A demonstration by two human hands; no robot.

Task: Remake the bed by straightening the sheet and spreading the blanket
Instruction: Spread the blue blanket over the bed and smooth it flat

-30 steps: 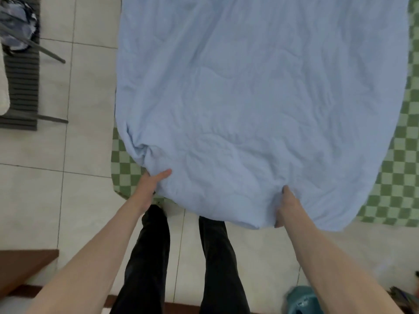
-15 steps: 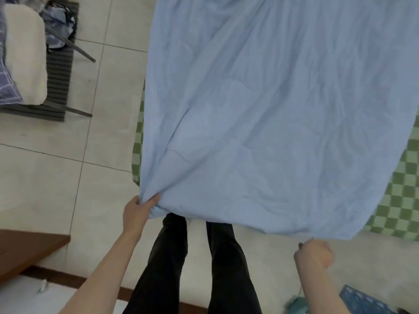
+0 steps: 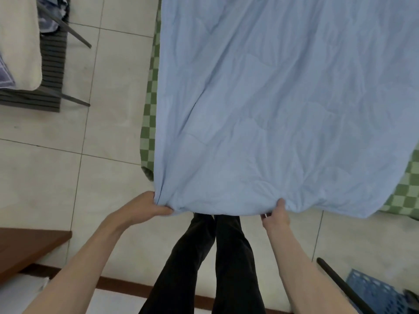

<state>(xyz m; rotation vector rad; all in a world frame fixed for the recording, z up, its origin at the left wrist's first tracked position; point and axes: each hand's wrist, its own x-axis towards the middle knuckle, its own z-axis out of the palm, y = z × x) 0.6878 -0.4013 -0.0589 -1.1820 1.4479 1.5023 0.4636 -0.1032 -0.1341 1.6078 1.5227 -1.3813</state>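
Two outstretched arms, left hand point(image 3: 145, 206) and right hand point(image 3: 275, 213) fingers clamped on blue blanket point(image 3: 272, 109) edge

A home bedroom. A bed point(image 3: 149, 123) with green checked sheet point(image 3: 405, 196) fills the frame's right. Pale floor tiles point(image 3: 108, 137) lie left.

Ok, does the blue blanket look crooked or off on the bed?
Yes. The blue blanket sits skewed: the green checkered sheet shows far more at its near right corner than along its left edge, while left hand and right hand grip its near edge.
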